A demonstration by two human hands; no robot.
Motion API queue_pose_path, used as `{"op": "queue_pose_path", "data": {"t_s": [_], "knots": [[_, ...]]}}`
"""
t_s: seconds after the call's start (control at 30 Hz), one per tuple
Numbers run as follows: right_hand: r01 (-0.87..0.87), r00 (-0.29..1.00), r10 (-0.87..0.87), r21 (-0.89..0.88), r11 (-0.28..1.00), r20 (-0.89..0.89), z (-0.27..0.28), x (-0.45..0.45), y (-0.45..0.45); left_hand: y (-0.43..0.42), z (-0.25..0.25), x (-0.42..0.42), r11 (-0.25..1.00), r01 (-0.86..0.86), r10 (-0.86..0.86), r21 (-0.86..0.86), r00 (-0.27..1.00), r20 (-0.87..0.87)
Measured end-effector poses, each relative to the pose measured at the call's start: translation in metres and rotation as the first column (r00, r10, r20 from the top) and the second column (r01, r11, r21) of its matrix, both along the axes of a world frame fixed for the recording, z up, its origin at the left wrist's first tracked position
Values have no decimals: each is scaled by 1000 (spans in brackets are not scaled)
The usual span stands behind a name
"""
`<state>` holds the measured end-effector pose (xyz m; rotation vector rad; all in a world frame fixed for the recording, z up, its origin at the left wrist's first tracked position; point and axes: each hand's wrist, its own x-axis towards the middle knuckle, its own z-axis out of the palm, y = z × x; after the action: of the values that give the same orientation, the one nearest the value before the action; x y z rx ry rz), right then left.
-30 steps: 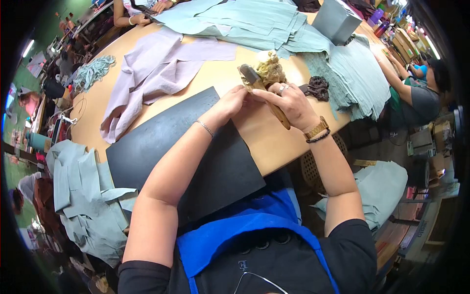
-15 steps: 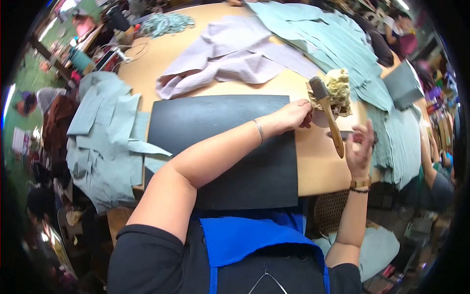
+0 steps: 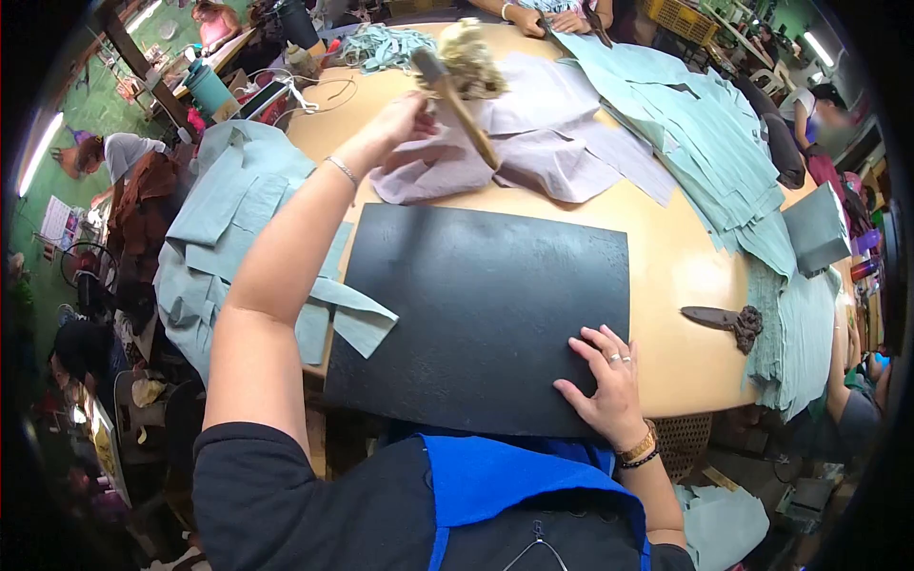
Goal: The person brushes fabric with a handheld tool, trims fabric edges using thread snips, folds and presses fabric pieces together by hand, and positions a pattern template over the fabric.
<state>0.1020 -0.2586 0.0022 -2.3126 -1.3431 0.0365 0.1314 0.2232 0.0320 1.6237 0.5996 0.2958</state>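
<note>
My left hand [image 3: 411, 119] is raised over the far left of the table, its fingers closed on a glue pot [image 3: 476, 62] crusted with yellowish, lumpy glue. Across the pot lies a brush [image 3: 466, 114] with a wooden handle that points down and to the right. The hand hides part of the pot's side. My right hand [image 3: 609, 385] rests with spread fingers on the right edge of a black board [image 3: 486, 314]. A crumpled pale lilac sheet [image 3: 562, 157] lies behind the board, below the pot.
Pale green sheets hang over the left edge [image 3: 224, 247], and more strips [image 3: 666, 124] lie at the far right. A dark tool with a lumpy end [image 3: 719, 319] sits right of the board. Another person's hands [image 3: 547, 19] are at the far edge. A grey block [image 3: 817, 228] stands at right.
My left hand has carried the glue pot and brush from the right side to the far left. My right hand has come down onto the black board. The view has shifted too.
</note>
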Motion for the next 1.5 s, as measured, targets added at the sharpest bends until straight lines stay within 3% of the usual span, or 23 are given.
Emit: {"op": "queue_pose_path", "data": {"t_s": [0.13, 0.27, 0.5, 0.67, 0.8, 0.9, 0.93, 1.03, 1.1, 1.13, 1.2, 1.23, 1.33, 1.4, 1.5], "knots": [[-13, 998, 16, 50, 999, -64, -8, 6, 0, 81, -21, -15, 972, -236, 236, 14, 971, -39], [-14, 998, 16, 26, 1000, -60, -7, 6, 4, 143, -44, -19, 903, -427, 426, 56, 904, 26], [32, 996, -35, -39, 999, -87, -4, 5, 8, 233, -80, -11, 782, -623, 623, -18, 781, 48], [48, 995, -52, -46, 998, -86, -7, 5, 9, 282, -109, -2, 773, -627, 633, -96, 772, 61], [49, 996, -52, -49, 998, -70, -5, 5, 10, 280, -111, 4, 753, -625, 651, -204, 754, 93], [47, 996, -49, -37, 998, -76, -6, 6, 9, 278, -118, -3, 820, -545, 564, -174, 821, 84], [40, 996, -42, -30, 999, -73, -5, 6, 10, 254, -101, -6, 795, -595, 602, -120, 798, 32], [29, 997, -29, -3, 1000, -66, -4, 4, 10, 160, -55, -19, 770, -593, 629, -234, 768, 122], [23, 998, -22, 16, 1000, -66, -5, 5, 9, 64, -1, -41, 907, -374, 415, -192, 869, 269], [22, 998, -20, 25, 999, -59, -5, 4, 9, 19, 25, -59, 970, -143, 212, -196, 893, 398], [-9, 999, 11, 62, 998, -32, -5, 5, 8, -75, 85, -112, 951, 295, -178, -94, 769, 615], [-22, 999, 24, 77, 997, -22, -7, 6, 8, -110, 109, -138, 901, 410, -381, 138, 602, 701], [7, 1000, -6, 64, 998, -24, -6, 0, 8, -167, 159, -242, 566, 825, -451, 0, 309, 837], [-5, 1000, 7, 89, 996, -19, -10, -3, 8, -197, 178, -269, 432, 902, -428, 2, 203, 880], [-31, 999, 30, 115, 993, 11, -12, 2, 3, -237, 186, -280, 337, 941, -394, 16, 125, 910]]}}
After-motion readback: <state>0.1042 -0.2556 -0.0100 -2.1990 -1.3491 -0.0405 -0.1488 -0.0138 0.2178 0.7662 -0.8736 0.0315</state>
